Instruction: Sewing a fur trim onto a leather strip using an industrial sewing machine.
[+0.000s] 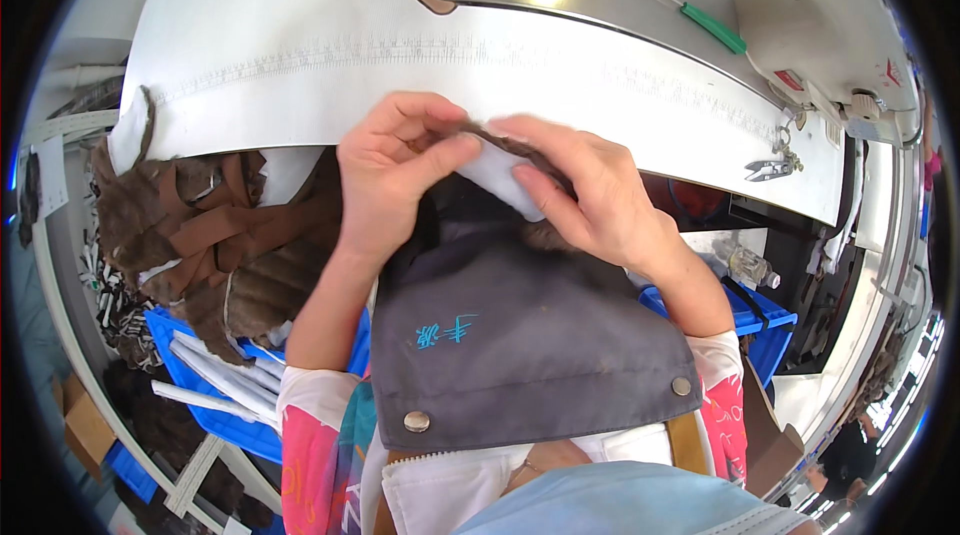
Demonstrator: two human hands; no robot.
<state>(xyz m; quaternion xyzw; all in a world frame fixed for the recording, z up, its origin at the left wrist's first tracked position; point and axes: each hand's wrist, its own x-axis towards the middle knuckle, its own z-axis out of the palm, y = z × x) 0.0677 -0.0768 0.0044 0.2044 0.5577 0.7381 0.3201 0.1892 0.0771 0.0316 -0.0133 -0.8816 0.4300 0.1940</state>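
Note:
My left hand (390, 175) and my right hand (605, 185) are raised in front of the table's near edge, above my dark grey apron (540, 325). Between them they hold a small piece of brown plush fabric (495, 178), its white backing turned up. The left thumb and fingers pinch one end. At the other end, the right thumb presses on the white side while the fingers curl over the brown edge. Part of the piece is hidden by the fingers.
A white table (300, 100) with ruler marks carries a sewing machine (820, 35), a green-handled screwdriver (712, 27) and thread snips (770, 171). Brown plush pieces and straps (240, 235) heap at the left, over a blue crate (240, 435) with white rolls. A clear bottle (750, 267) lies at right.

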